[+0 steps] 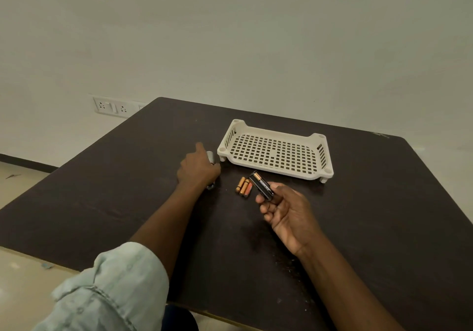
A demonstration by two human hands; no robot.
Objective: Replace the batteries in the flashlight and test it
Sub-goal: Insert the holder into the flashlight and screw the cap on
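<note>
While left hand [198, 167] grips silver flashlight [210, 157], right hand [286, 210] pinches black battery holder [261, 185], copper-topped cell inside.

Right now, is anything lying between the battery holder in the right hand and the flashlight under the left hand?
Nothing blocks it. The loose batteries lie on the table roughly between the battery holder and the flashlight, low enough to pass over.

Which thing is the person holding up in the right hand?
Find the white plastic tray on the dark table. Just in front of it, the right hand pinches a black battery holder with a battery inside. Unlike the loose batteries beside it, it is off the table.
</note>
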